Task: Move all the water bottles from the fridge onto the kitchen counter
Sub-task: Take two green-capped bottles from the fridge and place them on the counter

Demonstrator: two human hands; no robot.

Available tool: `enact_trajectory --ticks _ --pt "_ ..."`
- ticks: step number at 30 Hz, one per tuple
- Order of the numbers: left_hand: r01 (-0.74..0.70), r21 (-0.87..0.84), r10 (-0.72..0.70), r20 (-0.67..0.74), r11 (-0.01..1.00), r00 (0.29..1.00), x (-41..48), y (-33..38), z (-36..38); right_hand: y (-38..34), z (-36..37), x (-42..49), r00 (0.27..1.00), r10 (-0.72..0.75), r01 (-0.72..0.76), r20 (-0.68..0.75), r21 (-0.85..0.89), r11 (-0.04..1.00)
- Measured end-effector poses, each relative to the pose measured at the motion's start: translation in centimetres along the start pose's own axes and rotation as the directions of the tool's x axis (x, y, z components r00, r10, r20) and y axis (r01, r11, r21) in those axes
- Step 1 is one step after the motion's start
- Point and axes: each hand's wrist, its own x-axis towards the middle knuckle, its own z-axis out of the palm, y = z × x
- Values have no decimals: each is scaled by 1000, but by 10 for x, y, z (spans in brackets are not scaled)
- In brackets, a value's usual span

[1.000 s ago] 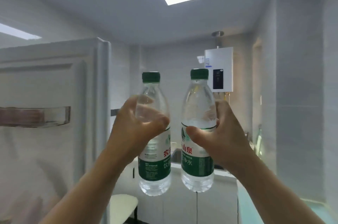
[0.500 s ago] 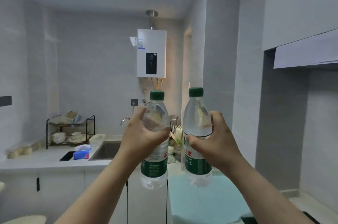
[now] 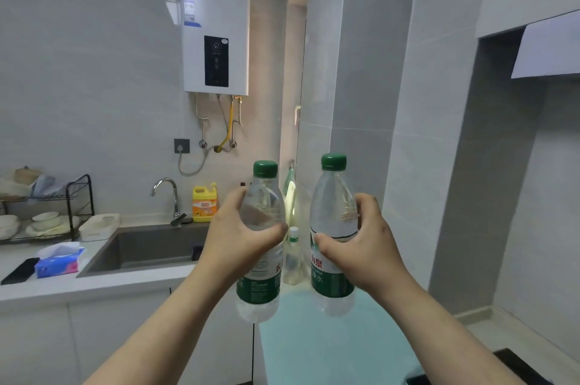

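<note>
Two green-capped water bottles [image 3: 262, 196] [image 3: 332, 196], one detergent jug [image 3: 204, 204], one tissue box [image 3: 58, 263], one faucet [image 3: 164, 186].

Our left hand [image 3: 238, 237] grips the left bottle [image 3: 261, 287] round its clear upper body, and our right hand [image 3: 361, 246] grips the right bottle [image 3: 333, 196] the same way. Both bottles are upright and green-capped, near each other but apart. Beyond them we see the white counter [image 3: 94, 285] with its sink [image 3: 150, 246], a faucet [image 3: 166, 190] and a yellow detergent jug [image 3: 204, 202] behind it, a tissue pack [image 3: 58, 262] and a dish rack [image 3: 78, 196] at the left, and a water heater [image 3: 216, 7] on the wall.
</note>
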Motion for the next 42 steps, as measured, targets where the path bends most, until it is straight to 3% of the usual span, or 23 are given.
enact_trajectory --ticks 10,16,27,34,38,42 --pt "105 68 -107 28 992 994 110 -126 92 147 42 123 993 92 -91 78 -21 996" --pt "258 152 -262 8 954 965 156 -232 149 261 93 183 972 169 -149 161 -128 981" --pt "432 182 -443 26 883 896 175 -419 207 445 209 194 895 392 -370 213 -138 919" --pt "492 239 -516 47 837 855 159 -494 217 496 259 180 866 424 -390 266 -173 904" --pt "527 205 -540 7 825 842 151 -514 212 505 269 182 868 420 -396 264 -143 907" --pt "511 209 -533 69 834 843 152 -519 210 505 272 184 865 414 -387 282 -149 910"
